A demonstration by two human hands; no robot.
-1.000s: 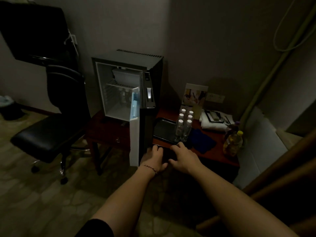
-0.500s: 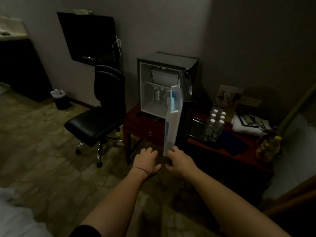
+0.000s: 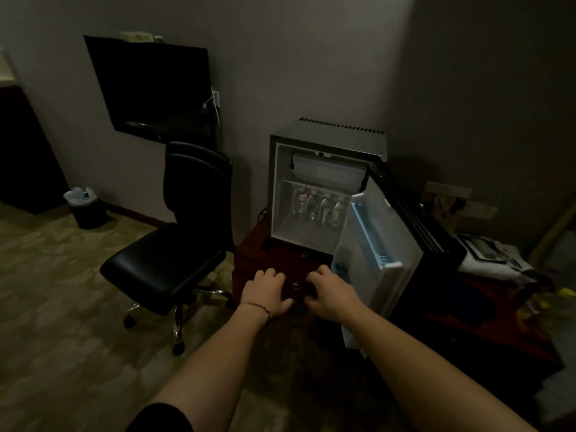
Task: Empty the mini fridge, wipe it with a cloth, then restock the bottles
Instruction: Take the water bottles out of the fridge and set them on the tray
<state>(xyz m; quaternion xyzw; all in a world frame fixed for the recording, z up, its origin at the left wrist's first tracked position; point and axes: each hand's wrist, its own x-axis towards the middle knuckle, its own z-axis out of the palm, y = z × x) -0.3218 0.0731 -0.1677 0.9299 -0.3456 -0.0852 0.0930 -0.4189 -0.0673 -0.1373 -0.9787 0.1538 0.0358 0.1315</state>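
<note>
1. The room was dim, with a pale wall at the back and a patterned floor [image 3: 62,307] below.
2. A dark screen [image 3: 152,88] hung on the wall at the left.
3. A black office chair [image 3: 184,238] stood on the floor under the screen, just left of a dark red wooden table [image 3: 265,257].
4. The mini fridge [image 3: 330,182] sat on that table against the wall, and its door [image 3: 374,263] stood swung open toward the right.
5. A small dark bin [image 3: 85,207] with a pale liner stood by the wall at the far left.
6. The bottles [image 3: 321,207] stood upright in a row at the back of the fridge, under the wire shelf [image 3: 314,185].
7. Both bare forearms reached forward from the bottom edge toward the front of the table.
8. The left hand [image 3: 265,291], a thin bracelet [image 3: 257,308] on its wrist, hung in front of the drawer face with relaxed fingers and held nothing.
9. The right hand [image 3: 330,291] hung just beside it, fingers loosely curled and empty; whether either hand touched the wood could not be told.
10. A small round drawer knob [image 3: 295,285] showed between the two hands.
</note>
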